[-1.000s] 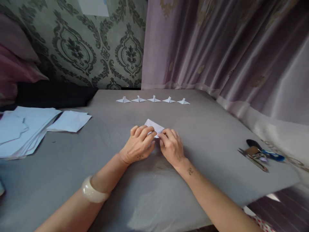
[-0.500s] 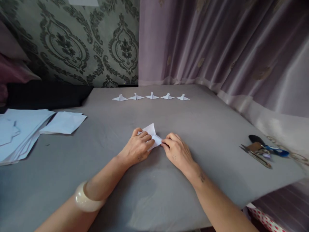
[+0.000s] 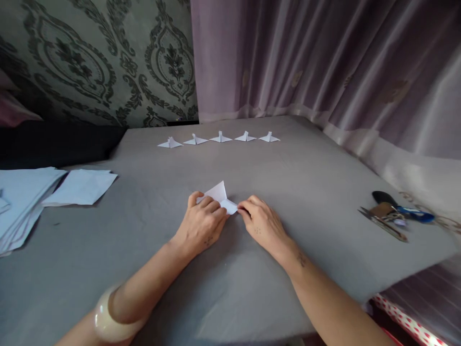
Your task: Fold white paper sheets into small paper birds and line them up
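Near the front edge of the grey cloth-covered tabletop [image 3: 223,298], the left hand [image 3: 201,226] lies flat, fingers pressed together on the small white folded paper [image 3: 219,194]. The right hand [image 3: 261,223] pinches its right corner between thumb and forefinger. To fold well, I think the left must hold firmly while the right presses the crease sharp. At the right edge lie scissors with blue handle [image 3: 396,216]; at the far edge, five white folded paper figures [image 3: 220,138]. No writing is readable.

Grey-covered table [image 3: 288,192], five folded paper figures [image 3: 221,138], paper stacks [image 3: 21,202], scissors [image 3: 396,216]
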The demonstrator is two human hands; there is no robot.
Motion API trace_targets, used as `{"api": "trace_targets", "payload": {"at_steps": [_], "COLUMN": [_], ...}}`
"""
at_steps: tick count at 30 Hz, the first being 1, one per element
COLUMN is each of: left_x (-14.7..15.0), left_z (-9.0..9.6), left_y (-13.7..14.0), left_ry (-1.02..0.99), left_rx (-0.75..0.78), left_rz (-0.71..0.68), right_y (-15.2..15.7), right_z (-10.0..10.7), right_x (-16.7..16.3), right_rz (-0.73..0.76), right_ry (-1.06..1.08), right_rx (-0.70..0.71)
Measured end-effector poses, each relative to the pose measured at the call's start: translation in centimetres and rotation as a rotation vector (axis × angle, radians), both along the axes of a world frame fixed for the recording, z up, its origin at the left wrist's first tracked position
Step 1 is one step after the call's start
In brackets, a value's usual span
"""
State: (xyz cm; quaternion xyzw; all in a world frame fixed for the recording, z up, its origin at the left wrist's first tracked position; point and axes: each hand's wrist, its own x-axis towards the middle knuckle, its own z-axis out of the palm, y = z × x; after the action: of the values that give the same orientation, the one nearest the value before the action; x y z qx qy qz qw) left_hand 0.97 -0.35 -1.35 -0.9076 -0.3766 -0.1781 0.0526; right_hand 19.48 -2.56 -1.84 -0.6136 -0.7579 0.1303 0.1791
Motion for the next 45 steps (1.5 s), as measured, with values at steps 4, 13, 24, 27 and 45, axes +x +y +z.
{"api": "trace_targets", "payload": {"at_steps": [4, 13, 24, 27, 45], "left_x": [1.2, 1.4, 0.4, 0.4, 0.3], "left_z": [0.4, 1.3, 0.7, 0.5, -0.1], "left_y": [-2.0, -3.3, -1.6, -1.4, 0.3], "left_ry": [0.206, 0.232, 0.167, 0.164, 0.089], "left_rx": [0.074, 0.061, -0.020, -0.008, 0.054], "left_rz": [0.054, 0.161, 0.210, 0.222, 0.223], "right_y": [-0.2, -0.4, -0.3, -0.1, 0.6], "right_z": [0.4, 0.4, 0.1, 0.0, -0.8], "right_x": [0.4, 0.4, -0.3, -0.4, -0.8], "right_rz": [0.026, 0.018, 0.027, 0.005, -0.113], "right_ry": [0.017, -0.051, -0.052, -0.044, 0.037], "right_rx": [-0.043, -0.021, 0.019, 0.029, 0.063]}}
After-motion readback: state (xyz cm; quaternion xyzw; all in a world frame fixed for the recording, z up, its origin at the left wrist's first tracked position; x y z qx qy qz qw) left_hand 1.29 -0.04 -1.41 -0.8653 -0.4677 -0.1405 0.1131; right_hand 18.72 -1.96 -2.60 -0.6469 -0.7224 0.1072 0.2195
